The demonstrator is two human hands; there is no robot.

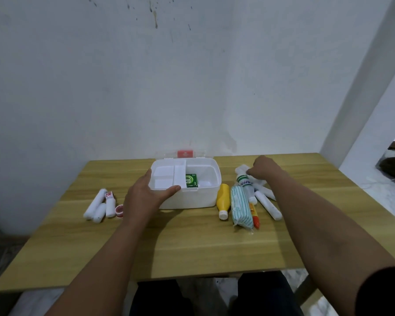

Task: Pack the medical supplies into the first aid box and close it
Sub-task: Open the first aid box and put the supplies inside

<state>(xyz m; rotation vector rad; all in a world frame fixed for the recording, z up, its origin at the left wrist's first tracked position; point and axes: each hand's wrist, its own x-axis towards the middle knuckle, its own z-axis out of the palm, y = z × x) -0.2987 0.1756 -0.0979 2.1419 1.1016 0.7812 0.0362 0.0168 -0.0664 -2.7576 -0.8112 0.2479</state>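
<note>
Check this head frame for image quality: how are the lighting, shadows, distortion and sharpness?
Head view: dim, flat, bluish light with no glare; a soft shadow falls on the table in front of the first aid box beneath the left hand; wide-angle stretch bends the wall edge at right and lengthens the forearms; fine detail is soft, so the label on the bottle by the right hand is unreadable.

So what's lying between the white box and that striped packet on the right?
In the head view, one thing: a yellow bottle with a white cap, lying on its side between the first aid box and the striped packet.
</note>
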